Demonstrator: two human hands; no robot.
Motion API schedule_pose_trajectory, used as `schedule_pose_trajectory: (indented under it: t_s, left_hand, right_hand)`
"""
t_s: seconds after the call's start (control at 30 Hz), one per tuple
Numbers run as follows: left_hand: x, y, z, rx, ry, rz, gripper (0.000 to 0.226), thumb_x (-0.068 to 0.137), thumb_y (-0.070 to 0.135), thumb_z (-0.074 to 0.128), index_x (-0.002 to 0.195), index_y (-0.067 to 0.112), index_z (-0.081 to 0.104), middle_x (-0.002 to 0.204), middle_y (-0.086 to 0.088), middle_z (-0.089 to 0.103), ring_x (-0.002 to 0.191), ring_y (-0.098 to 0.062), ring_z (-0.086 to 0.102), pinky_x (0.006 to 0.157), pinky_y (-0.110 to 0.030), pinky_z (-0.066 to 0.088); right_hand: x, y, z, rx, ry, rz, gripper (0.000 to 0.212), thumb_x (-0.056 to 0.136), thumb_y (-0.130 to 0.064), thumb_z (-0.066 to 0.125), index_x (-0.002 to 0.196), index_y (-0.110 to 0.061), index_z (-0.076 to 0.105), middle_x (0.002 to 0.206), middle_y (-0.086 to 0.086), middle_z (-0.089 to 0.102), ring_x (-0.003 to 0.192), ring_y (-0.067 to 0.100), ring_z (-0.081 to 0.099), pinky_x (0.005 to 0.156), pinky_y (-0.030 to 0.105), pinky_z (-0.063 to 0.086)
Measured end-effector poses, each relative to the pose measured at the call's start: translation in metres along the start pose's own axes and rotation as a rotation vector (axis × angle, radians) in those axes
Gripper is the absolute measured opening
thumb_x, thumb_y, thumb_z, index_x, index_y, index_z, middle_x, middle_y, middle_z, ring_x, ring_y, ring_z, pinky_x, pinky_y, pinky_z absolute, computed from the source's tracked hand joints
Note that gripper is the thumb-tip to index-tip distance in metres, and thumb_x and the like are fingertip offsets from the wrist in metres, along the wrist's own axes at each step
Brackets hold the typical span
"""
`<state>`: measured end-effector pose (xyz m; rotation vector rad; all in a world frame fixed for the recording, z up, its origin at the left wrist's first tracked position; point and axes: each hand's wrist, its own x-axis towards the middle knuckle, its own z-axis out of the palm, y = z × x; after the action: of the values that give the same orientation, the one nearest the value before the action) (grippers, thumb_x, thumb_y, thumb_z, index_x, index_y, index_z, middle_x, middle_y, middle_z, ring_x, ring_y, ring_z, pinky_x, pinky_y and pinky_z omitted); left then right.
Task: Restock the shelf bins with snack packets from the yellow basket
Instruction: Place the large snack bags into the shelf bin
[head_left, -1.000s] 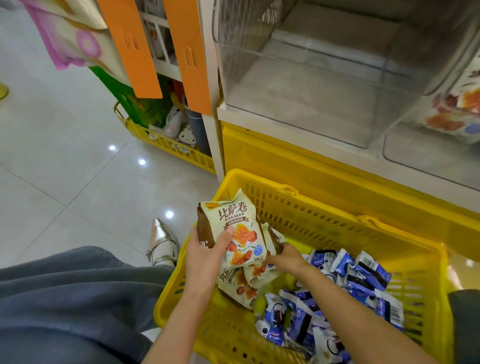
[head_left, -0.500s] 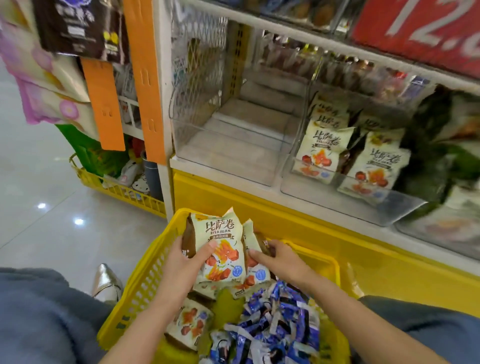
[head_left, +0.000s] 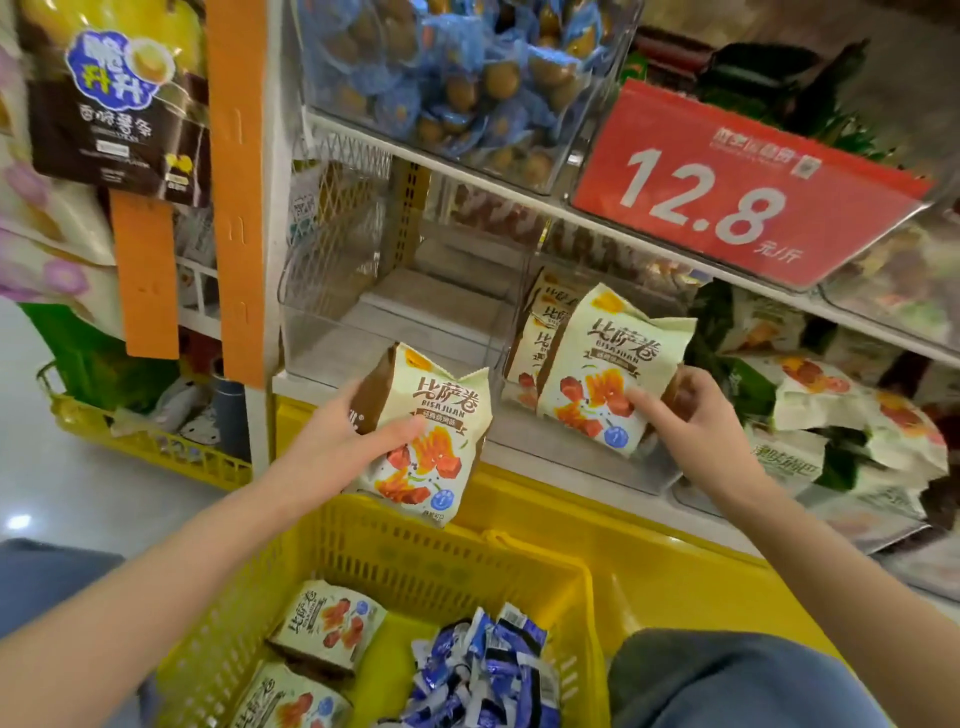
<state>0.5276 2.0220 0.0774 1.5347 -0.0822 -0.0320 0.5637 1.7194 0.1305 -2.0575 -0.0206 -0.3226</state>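
The left hand (head_left: 343, 441) grasps a cream snack packet (head_left: 431, 436) printed with red and orange food. The thumb lies across the front and the fingers wrap behind its brown side. The packet is upright in the air, above the far rim of the yellow basket (head_left: 415, 566) and in front of the shelf edge. It sits just below a clear bin (head_left: 332, 322) at the left end of the lower shelf.

The right hand (head_left: 696, 431) grasps a second packet (head_left: 608, 374) of the same kind, fingers curled round its right edge. It holds the packet upright at the open front of the neighbouring bin (head_left: 550, 447). Matching stocked packets (head_left: 545, 312) stand inside that bin directly behind it. Whether the held packet touches the bin floor cannot be told.

Down in the basket, close to the camera, two more loose cream packets (head_left: 327, 631) lie on the left. A heap of blue-and-white packets (head_left: 483, 675) lies on the right.

On the shelf above, an upper bin (head_left: 311, 67) holds round snacks in blue wrappers (head_left: 441, 78). Beside it, a red price sign (head_left: 727, 187) reads 12.8. To the right of the lower bins, green and cream packets (head_left: 831, 405) are piled up.

At far left, orange strips (head_left: 236, 182) hang down the shelf end and a brown bag (head_left: 114, 104) hangs beside them. A floor basket (head_left: 130, 441), also yellow, holds goods.
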Motion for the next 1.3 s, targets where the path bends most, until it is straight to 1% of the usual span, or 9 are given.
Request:
schedule_pose_trajectory:
  t_s: [0.13, 0.33, 0.47, 0.6, 0.7, 0.8, 0.93, 1.13, 1.3]
  left_hand:
    - [0.010, 0.000, -0.002, -0.003, -0.004, 0.002, 0.044, 0.064, 0.035, 0.074, 0.102, 0.034, 0.052, 0.086, 0.016, 0.072, 0.078, -0.007, 0.070, 0.056, -0.016, 0.054]
    - [0.022, -0.005, 0.003, -0.053, 0.099, 0.022, 0.031, 0.070, 0.028, 0.075, 0.093, 0.033, 0.054, 0.082, 0.014, 0.070, 0.071, -0.001, 0.069, 0.051, -0.014, 0.051]
    - [0.030, 0.002, 0.005, -0.044, 0.113, 0.043, 0.027, 0.073, 0.031, 0.074, 0.090, 0.034, 0.053, 0.078, 0.018, 0.068, 0.069, 0.003, 0.067, 0.049, -0.011, 0.049]
    - [0.035, 0.007, 0.008, -0.034, 0.140, 0.044, 0.029, 0.073, 0.036, 0.073, 0.093, 0.035, 0.052, 0.094, 0.011, 0.069, 0.081, -0.007, 0.069, 0.064, -0.022, 0.055]
    - [0.039, 0.007, 0.012, -0.037, 0.147, 0.035, 0.033, 0.073, 0.037, 0.072, 0.099, 0.034, 0.052, 0.099, 0.009, 0.068, 0.086, -0.010, 0.068, 0.072, -0.029, 0.057]
    - [0.040, 0.005, 0.016, -0.037, 0.142, 0.038, 0.033, 0.072, 0.038, 0.073, 0.098, 0.035, 0.052, 0.096, 0.012, 0.068, 0.082, -0.007, 0.069, 0.065, -0.023, 0.056]
    - [0.040, 0.002, 0.019, -0.031, 0.110, 0.055, 0.031, 0.069, 0.038, 0.075, 0.089, 0.036, 0.052, 0.078, 0.020, 0.068, 0.071, 0.003, 0.067, 0.051, -0.012, 0.050]
    - [0.036, -0.008, 0.022, 0.102, 0.024, 0.105, 0.039, 0.064, 0.034, 0.080, 0.093, 0.036, 0.053, 0.082, 0.024, 0.069, 0.075, 0.005, 0.066, 0.055, -0.011, 0.050]
    - [0.017, -0.020, 0.042, 0.206, -0.163, 0.176, 0.050, 0.062, 0.029, 0.081, 0.098, 0.042, 0.050, 0.093, 0.032, 0.063, 0.083, 0.008, 0.062, 0.062, -0.008, 0.046]
  right_hand:
    - [0.032, -0.008, 0.002, -0.113, 0.038, -0.066, 0.044, 0.081, -0.030, 0.069, 0.111, -0.025, 0.037, 0.094, -0.021, 0.054, 0.080, -0.008, 0.058, 0.054, 0.005, 0.046]
    - [0.073, 0.010, 0.028, -0.226, -0.204, 0.010, 0.054, 0.078, -0.019, 0.073, 0.121, -0.024, 0.040, 0.112, -0.010, 0.052, 0.090, 0.002, 0.054, 0.065, 0.007, 0.048]
    - [0.087, 0.026, 0.031, -0.299, -0.276, 0.113, 0.057, 0.073, -0.018, 0.078, 0.119, -0.024, 0.044, 0.122, -0.001, 0.060, 0.102, 0.011, 0.056, 0.090, 0.027, 0.046]
    - [0.088, 0.019, 0.034, -0.269, -0.203, 0.054, 0.080, 0.065, -0.030, 0.082, 0.131, -0.025, 0.037, 0.105, -0.016, 0.054, 0.092, -0.002, 0.054, 0.061, 0.007, 0.047]
    - [0.090, 0.006, 0.038, -0.522, -0.234, -0.155, 0.068, 0.064, -0.038, 0.081, 0.121, -0.038, 0.045, 0.107, -0.024, 0.054, 0.100, -0.002, 0.054, 0.078, 0.017, 0.045]
    - [0.096, 0.003, 0.048, -0.804, -0.276, -0.191, 0.061, 0.069, -0.040, 0.078, 0.124, -0.029, 0.053, 0.128, -0.008, 0.054, 0.113, 0.014, 0.054, 0.086, 0.027, 0.045]
    - [0.094, 0.004, 0.059, -0.730, -0.220, -0.120, 0.057, 0.072, -0.033, 0.078, 0.123, -0.024, 0.053, 0.130, -0.002, 0.053, 0.114, 0.019, 0.053, 0.088, 0.034, 0.050]
    - [0.055, -0.017, 0.057, -0.563, -0.120, -0.317, 0.049, 0.089, -0.047, 0.048, 0.132, -0.025, 0.045, 0.134, -0.007, 0.049, 0.121, 0.006, 0.044, 0.094, 0.015, 0.039]
    - [-0.014, -0.040, 0.052, -0.644, -0.559, -0.444, 0.080, 0.070, -0.076, 0.040, 0.140, -0.039, 0.027, 0.133, -0.025, 0.039, 0.116, -0.012, 0.036, 0.087, 0.000, 0.031]
